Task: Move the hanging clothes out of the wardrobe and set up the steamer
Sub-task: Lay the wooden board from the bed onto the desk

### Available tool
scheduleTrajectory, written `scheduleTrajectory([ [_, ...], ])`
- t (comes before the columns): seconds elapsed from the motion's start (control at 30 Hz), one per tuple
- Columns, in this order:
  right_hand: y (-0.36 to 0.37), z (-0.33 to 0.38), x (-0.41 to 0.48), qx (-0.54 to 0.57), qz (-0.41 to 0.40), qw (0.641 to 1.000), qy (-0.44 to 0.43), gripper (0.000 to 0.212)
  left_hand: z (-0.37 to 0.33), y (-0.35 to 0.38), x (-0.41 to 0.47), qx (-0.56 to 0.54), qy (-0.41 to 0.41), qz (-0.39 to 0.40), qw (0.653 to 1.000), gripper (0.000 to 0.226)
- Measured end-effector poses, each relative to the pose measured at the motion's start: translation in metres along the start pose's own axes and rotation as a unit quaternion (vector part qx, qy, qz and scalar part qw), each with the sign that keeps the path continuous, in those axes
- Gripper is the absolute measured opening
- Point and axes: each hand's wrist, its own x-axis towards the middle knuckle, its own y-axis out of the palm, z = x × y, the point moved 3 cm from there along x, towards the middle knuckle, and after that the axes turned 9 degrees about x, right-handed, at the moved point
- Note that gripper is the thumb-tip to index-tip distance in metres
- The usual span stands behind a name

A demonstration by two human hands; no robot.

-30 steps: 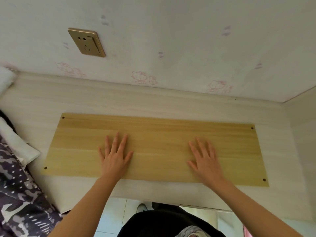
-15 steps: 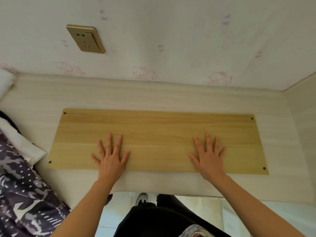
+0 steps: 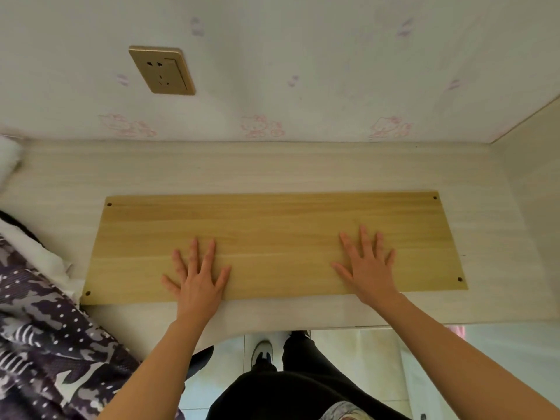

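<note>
A yellow wooden board (image 3: 272, 225) with a small hole near each corner lies flat on a pale wood-grain surface (image 3: 272, 168). My left hand (image 3: 197, 277) rests palm down on the board's near left part, fingers spread and straight. My right hand (image 3: 366, 265) lies flat on the near right part, fingers spread too. No clothes on hangers and no steamer are in view.
A gold wall socket (image 3: 162, 71) sits on the patterned wallpaper above the surface. Purple camouflage bedding (image 3: 39, 344) and a white pillow (image 3: 33, 253) lie at the left. A pale side panel (image 3: 533, 192) closes the right. My legs and a shoe (image 3: 262, 353) stand on tiled floor below.
Both hands have stayed flat on the board while spreading their fingers a little wider. The view has shifted slightly, and the board sits a bit nearer the front edge.
</note>
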Motion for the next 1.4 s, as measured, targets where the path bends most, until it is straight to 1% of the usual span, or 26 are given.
scheduleTrajectory([
  [0.17,0.005,0.006,-0.008,-0.006,-0.005,1.0,0.005,0.075,0.007,0.003,-0.007,-0.002,0.003,-0.005,1.0,0.065],
  [0.47,0.007,0.006,-0.01,0.003,0.006,1.0,0.0,0.088,0.01,0.002,-0.01,-0.005,0.005,-0.006,1.0,0.064],
  [0.53,0.006,0.007,-0.011,0.0,0.012,1.0,0.001,0.085,0.01,0.001,-0.009,-0.002,0.004,-0.003,1.0,0.064],
  [0.63,0.002,0.008,-0.011,-0.003,0.017,1.0,0.008,0.074,0.01,-0.001,-0.009,0.004,-0.001,0.0,1.0,0.064],
  [0.77,-0.002,0.018,-0.017,0.033,0.024,0.999,0.006,0.071,0.006,-0.008,-0.009,0.015,-0.009,0.01,1.0,0.065],
  [0.93,0.006,0.038,-0.045,0.054,0.022,0.998,-0.005,0.069,-0.001,-0.016,-0.015,0.037,-0.004,0.028,0.999,0.064],
  [1.03,0.013,0.046,-0.068,0.081,0.019,0.997,-0.002,0.067,-0.005,-0.017,-0.027,0.052,0.025,0.02,0.998,0.063],
  [1.13,0.023,0.047,-0.091,0.096,0.009,0.995,0.002,0.064,-0.007,-0.015,-0.043,0.058,0.077,0.01,0.995,0.057],
  [1.23,0.028,0.047,-0.117,0.121,-0.024,0.992,-0.001,0.057,-0.013,-0.015,-0.06,0.065,0.13,-0.017,0.989,0.051],
  [1.3,0.03,0.046,-0.136,0.134,-0.043,0.99,0.01,0.054,-0.021,-0.016,-0.072,0.066,0.164,-0.027,0.984,0.048],
  [1.4,0.034,0.039,-0.164,0.137,-0.056,0.988,0.039,0.054,-0.036,-0.014,-0.09,0.059,0.233,-0.045,0.97,0.043],
])
